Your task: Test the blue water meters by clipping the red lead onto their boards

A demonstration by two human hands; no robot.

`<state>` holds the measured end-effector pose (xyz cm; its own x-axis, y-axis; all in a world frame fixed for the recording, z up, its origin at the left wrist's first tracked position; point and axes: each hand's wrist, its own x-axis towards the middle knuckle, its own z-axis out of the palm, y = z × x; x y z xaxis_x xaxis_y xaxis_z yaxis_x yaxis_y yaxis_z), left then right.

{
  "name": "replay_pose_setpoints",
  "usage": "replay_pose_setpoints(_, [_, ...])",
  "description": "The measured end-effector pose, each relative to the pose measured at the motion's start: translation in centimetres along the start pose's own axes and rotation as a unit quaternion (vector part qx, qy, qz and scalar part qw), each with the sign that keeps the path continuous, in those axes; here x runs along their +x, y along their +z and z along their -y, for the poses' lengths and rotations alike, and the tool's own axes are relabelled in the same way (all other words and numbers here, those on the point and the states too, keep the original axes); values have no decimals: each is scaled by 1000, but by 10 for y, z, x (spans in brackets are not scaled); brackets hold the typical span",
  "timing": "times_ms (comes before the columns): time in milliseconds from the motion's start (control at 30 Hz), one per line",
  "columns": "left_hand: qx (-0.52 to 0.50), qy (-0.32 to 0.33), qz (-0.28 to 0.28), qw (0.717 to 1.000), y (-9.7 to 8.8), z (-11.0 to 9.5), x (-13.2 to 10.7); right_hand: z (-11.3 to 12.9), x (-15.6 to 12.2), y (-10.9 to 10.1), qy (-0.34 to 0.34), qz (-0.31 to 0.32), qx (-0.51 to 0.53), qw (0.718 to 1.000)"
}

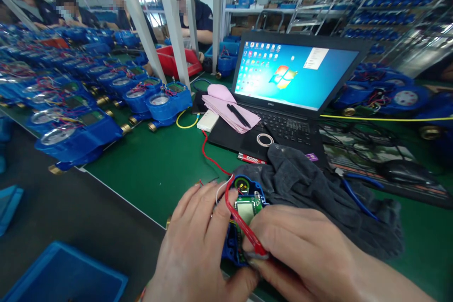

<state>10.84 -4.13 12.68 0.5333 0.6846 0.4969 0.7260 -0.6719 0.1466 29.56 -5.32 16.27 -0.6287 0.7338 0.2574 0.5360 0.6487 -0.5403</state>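
Observation:
A blue water meter (pixel 244 212) with a small green circuit board and grey display lies on the green bench near the front edge. My left hand (pixel 193 245) is wrapped round its left side, fingers closed on the housing. My right hand (pixel 307 250) covers its lower right, pinching a red wire (pixel 244 226) that runs across the display. A thin white wire (pixel 221 188) loops out at the top. The meter's lower half is hidden under both hands.
A dark grey cloth (pixel 311 188) lies right of the meter. An open laptop (pixel 293 85) carries a pink cloth (pixel 226 104) and a pen. Rows of blue meters (pixel 81 118) fill the left. A mouse (pixel 403 170) sits at right. Several seated people work at the back.

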Motion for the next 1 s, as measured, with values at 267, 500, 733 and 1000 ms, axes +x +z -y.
replay_pose_setpoints(267, [46, 34, -4, 998, 5, 4, -3, -1, 1, 4, -5, 1, -18, 1000])
replay_pose_setpoints(500, [43, 34, -7, 998, 7, 4, -5, 2, -1, 4, 1, -4, -12, 1000])
replay_pose_setpoints(733, [-25, -3, 25, 999, -1, -2, -2, -10, 2, 7, 12, -32, 77, 996])
replay_pose_setpoints(1000, [-72, -12, 88, 993, -10, 5, 1, -17, 8, 3, 139, -66, 318, 936])
